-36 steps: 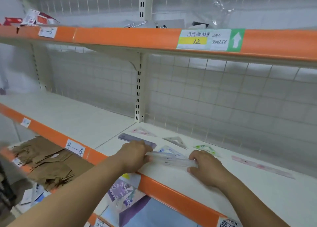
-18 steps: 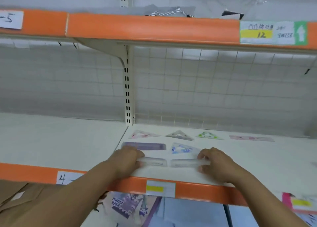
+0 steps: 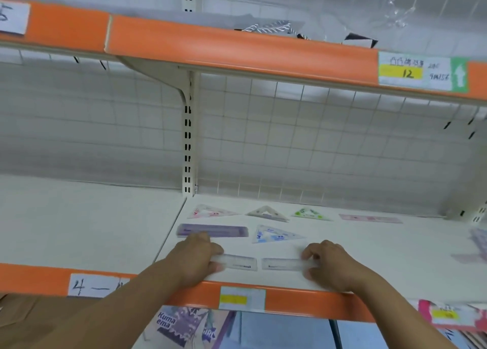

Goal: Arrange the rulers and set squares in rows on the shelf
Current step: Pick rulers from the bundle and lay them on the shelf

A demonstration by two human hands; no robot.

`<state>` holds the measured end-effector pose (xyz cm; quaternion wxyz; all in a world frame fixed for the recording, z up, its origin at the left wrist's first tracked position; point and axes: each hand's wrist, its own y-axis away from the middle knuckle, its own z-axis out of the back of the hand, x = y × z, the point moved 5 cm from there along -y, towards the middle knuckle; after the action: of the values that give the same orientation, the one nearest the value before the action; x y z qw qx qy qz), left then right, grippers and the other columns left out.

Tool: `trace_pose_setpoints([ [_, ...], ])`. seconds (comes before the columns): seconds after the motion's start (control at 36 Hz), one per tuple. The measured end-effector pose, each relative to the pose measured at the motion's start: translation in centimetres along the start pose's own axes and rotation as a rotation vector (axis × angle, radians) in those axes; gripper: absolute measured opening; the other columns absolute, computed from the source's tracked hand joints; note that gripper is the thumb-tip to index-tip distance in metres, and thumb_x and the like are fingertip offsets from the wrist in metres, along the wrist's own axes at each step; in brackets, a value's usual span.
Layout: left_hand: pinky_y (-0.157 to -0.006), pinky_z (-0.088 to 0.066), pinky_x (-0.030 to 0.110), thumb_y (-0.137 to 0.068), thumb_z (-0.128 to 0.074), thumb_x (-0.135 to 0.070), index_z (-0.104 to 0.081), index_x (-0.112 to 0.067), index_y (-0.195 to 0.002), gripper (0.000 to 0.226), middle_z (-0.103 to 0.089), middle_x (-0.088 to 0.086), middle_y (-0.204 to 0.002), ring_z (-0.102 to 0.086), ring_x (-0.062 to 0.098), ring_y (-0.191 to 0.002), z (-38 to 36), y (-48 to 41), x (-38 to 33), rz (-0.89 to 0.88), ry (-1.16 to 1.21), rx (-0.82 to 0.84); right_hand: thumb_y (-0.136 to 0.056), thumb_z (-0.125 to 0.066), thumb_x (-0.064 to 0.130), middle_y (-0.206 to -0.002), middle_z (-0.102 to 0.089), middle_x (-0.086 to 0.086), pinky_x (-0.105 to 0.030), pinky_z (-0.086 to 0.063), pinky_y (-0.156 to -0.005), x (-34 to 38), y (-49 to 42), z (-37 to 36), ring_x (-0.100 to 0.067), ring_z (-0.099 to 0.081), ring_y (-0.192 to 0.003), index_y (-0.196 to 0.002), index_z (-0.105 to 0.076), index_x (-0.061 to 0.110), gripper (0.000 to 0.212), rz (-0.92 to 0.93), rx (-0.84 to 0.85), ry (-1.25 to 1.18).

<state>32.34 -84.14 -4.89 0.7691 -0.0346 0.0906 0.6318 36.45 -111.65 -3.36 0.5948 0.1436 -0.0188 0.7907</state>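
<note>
Rulers and set squares are lying flat in rows on the white shelf (image 3: 369,256), to the right of its upright post (image 3: 187,137). At the back, a pink set square (image 3: 210,211), a grey set square (image 3: 267,213), a green set square (image 3: 311,213) and a pink ruler (image 3: 370,218) are sitting in one line from left to right, each apart from the next. In the middle row a purple ruler (image 3: 213,230) is lying just beside a blue set square (image 3: 276,234). Along the front edge, the left clear ruler (image 3: 238,262) and the right clear ruler (image 3: 282,264) are lying end to end with a narrow gap between them. The left hand (image 3: 196,259) is pinching the outer end of the left clear ruler, fingers curling over its far edge and thumb at its near edge, while the knuckles are covering part of the purple ruler. The right hand (image 3: 329,263) is pinching the outer end of the right clear ruler the same way. Both wrists are crossing the orange front strip (image 3: 303,302), where a yellow price label (image 3: 242,299) is sitting between them and a handwritten tag (image 3: 92,285) is showing to the left. Behind, a wire grid (image 3: 316,143) is backing the shelf.
</note>
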Motion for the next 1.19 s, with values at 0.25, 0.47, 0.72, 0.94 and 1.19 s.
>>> trace_pose_setpoints([
  [0.25,-0.094,-0.043,0.031,-0.094,-0.052,-0.044,-0.056,-0.026,-0.125,0.036,-0.045,0.004,-0.115,-0.045,0.020,-0.114,-0.1,0.1,-0.1,0.038,-0.029,-0.014,-0.085,-0.065,0.032,-0.115,-0.046,0.001,-0.022,-0.038,-0.093,-0.2,-0.6,-0.4,-0.016,-0.045,-0.112,-0.097,-0.052,0.036,0.018,0.010,-0.020,-0.076],
  [0.47,-0.096,-0.042,0.033,-0.094,-0.052,-0.044,-0.054,-0.027,-0.129,0.040,-0.044,0.004,-0.118,-0.044,0.020,-0.115,-0.1,0.2,-0.1,0.047,-0.023,-0.019,-0.086,-0.064,0.033,-0.112,-0.046,0.002,-0.023,-0.040,-0.094,-0.2,-0.6,-0.4,-0.016,-0.046,-0.111,-0.097,-0.052,0.036,0.017,0.024,-0.044,-0.079],
  [0.72,-0.103,-0.039,0.035,-0.092,-0.046,-0.056,-0.046,-0.026,-0.136,0.053,-0.043,0.003,-0.134,-0.040,0.021,-0.127,1.5,1.6,2.4,0.165,-0.059,0.002,-0.087,-0.062,0.039,-0.121,-0.046,0.002,-0.031,-0.035,-0.104,3.1,-0.8,0.0,-0.018,-0.040,-0.119,-0.121,-0.054,0.031,0.036,0.090,-0.076,-0.040],
  [0.94,-0.102,-0.039,0.035,-0.089,-0.049,-0.060,-0.034,-0.027,-0.145,0.067,-0.042,0.004,-0.132,-0.039,0.022,-0.125,2.2,4.1,6.0,0.312,-0.062,0.039,-0.088,-0.061,0.035,-0.123,-0.047,0.000,-0.030,-0.034,-0.103,9.3,-1.9,-1.1,-0.020,-0.038,-0.122,-0.121,-0.055,0.028,0.034,0.276,-0.084,-0.034],
  [1.19,-0.102,-0.040,0.037,-0.091,-0.047,-0.057,-0.036,-0.023,-0.144,0.064,-0.041,0.007,-0.132,-0.039,0.024,-0.125,2.3,5.6,6.5,0.371,-0.061,0.038,-0.089,-0.060,0.039,-0.126,-0.046,0.001,-0.028,-0.033,-0.103,13.3,-2.8,-2.4,-0.018,-0.038,-0.122,-0.121,-0.054,0.028,0.034,0.364,-0.028,-0.001],
])
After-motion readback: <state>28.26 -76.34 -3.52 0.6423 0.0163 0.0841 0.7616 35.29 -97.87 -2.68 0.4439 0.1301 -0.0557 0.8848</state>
